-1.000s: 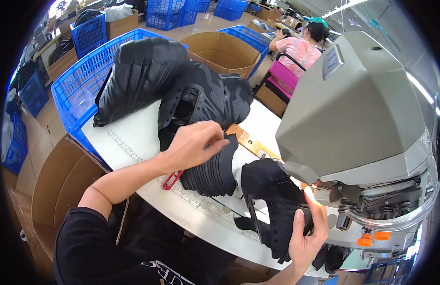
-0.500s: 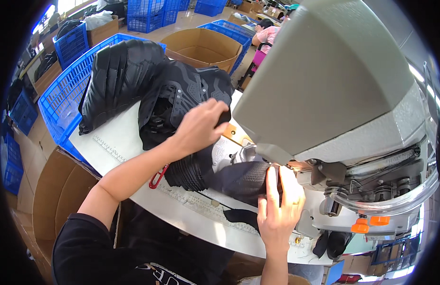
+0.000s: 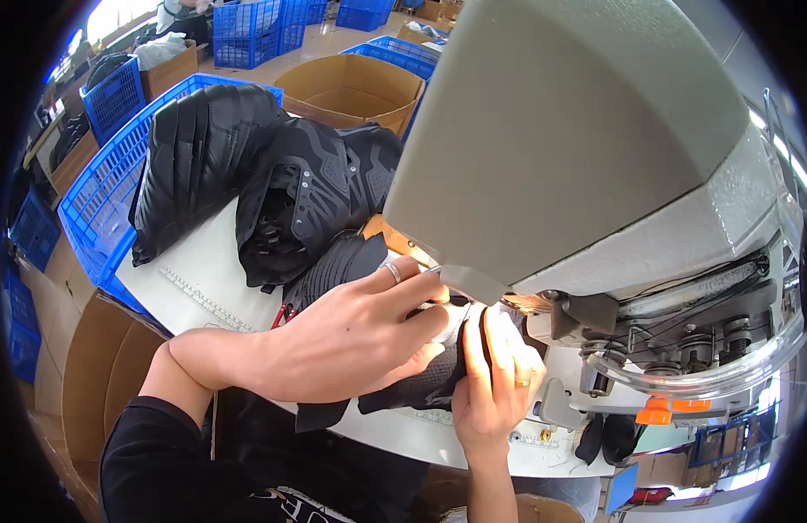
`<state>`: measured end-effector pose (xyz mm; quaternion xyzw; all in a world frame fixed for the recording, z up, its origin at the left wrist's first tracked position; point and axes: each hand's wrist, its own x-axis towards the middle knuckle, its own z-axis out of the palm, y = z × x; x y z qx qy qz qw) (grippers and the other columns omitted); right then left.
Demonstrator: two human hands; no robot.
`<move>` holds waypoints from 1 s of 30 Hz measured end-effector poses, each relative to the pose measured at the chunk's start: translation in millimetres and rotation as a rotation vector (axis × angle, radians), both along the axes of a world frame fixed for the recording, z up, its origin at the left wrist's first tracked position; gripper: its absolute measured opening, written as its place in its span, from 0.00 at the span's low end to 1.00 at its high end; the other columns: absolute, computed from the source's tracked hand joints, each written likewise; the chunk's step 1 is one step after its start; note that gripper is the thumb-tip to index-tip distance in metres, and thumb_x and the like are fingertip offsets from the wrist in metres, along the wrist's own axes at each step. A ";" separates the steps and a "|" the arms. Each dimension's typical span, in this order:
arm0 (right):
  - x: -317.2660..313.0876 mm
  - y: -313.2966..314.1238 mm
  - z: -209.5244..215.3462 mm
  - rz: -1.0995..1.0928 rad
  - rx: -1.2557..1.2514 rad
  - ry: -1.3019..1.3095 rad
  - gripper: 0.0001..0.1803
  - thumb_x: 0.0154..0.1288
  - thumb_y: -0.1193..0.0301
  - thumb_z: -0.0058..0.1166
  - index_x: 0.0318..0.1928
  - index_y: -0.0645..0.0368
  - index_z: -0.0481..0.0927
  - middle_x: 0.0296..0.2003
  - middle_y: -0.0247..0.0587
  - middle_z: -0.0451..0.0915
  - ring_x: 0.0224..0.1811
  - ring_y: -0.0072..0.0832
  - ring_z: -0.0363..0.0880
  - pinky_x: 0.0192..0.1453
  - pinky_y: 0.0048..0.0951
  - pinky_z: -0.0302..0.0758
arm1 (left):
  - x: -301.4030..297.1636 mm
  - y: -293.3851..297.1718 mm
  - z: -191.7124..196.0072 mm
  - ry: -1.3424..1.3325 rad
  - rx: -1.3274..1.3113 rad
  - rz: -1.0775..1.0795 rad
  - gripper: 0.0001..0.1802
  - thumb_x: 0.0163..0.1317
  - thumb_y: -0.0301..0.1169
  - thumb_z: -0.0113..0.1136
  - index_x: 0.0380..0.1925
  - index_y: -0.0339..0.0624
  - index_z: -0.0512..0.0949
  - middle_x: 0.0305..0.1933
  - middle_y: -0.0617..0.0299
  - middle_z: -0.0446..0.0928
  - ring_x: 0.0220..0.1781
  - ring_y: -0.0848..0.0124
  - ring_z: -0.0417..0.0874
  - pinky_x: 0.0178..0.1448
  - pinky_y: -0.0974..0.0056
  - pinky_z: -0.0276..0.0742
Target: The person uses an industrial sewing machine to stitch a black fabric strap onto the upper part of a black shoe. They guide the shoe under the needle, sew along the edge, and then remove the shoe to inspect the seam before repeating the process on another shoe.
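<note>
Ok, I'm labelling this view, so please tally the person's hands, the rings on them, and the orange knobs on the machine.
Hands: 2, left hand and right hand
Rings: 2, silver ring and gold ring
Orange knobs: 2
Total: 6

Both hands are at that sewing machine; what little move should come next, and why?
Probably a slight straightening of the black shoe upper: the right hand has fingers on it, the left hand is close beside, and both sit near the sewing machine head.
</note>
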<state>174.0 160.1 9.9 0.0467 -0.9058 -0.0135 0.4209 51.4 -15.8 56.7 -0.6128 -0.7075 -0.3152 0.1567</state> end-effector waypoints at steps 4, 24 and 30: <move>1.3 2.4 -0.6 0.038 -0.029 -0.025 0.18 0.58 0.84 0.52 0.49 0.66 0.86 0.51 0.49 0.84 0.59 0.45 0.80 0.65 0.50 0.72 | -1.3 1.7 -0.4 -0.034 0.010 0.006 0.20 0.53 0.31 0.69 0.46 0.37 0.79 0.50 0.53 0.77 0.55 0.51 0.79 0.56 0.56 0.78; -6.2 4.0 6.0 0.063 -0.036 0.018 0.16 0.58 0.83 0.55 0.47 0.66 0.87 0.48 0.48 0.84 0.56 0.44 0.82 0.60 0.47 0.75 | -6.7 12.2 -7.4 -0.055 0.076 -0.003 0.25 0.49 0.32 0.72 0.50 0.39 0.81 0.43 0.55 0.81 0.53 0.55 0.78 0.57 0.56 0.77; -5.9 4.8 6.2 0.063 -0.030 0.017 0.16 0.58 0.83 0.55 0.47 0.66 0.87 0.48 0.47 0.84 0.56 0.44 0.82 0.58 0.46 0.76 | -5.0 12.5 -9.0 -0.075 0.069 0.014 0.25 0.49 0.31 0.72 0.50 0.41 0.81 0.43 0.56 0.81 0.52 0.55 0.79 0.56 0.56 0.77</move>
